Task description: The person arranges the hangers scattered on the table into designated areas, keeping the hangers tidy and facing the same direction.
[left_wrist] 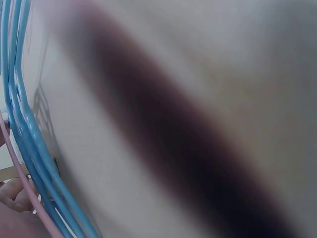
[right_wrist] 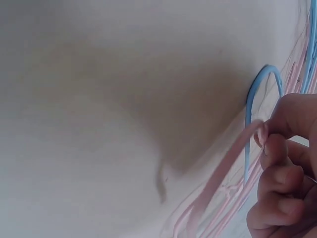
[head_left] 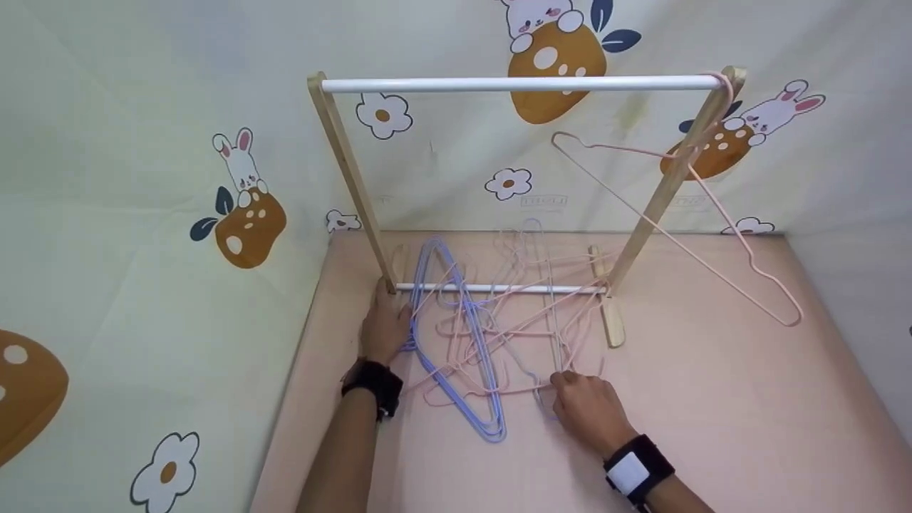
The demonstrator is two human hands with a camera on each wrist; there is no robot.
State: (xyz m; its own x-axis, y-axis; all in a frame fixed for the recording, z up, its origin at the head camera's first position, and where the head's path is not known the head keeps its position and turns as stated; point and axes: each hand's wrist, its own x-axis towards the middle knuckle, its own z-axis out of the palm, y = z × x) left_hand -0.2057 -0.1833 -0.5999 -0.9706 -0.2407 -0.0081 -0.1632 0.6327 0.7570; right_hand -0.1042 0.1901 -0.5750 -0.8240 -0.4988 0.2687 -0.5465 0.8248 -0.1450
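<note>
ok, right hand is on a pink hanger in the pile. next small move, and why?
Probably lift that pink hanger slowly, clear of the tangle. The right hand pinches it, but it crosses other pink and blue hangers, while the left hand holds the pile down by the rack.

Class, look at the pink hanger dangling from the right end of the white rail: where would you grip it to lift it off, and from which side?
Grip the pink hanger at its neck just under the hook, coming from the front. The hook wraps the white rail beside the right post, and the frame hangs tilted, so the lower wire would swing.
</note>
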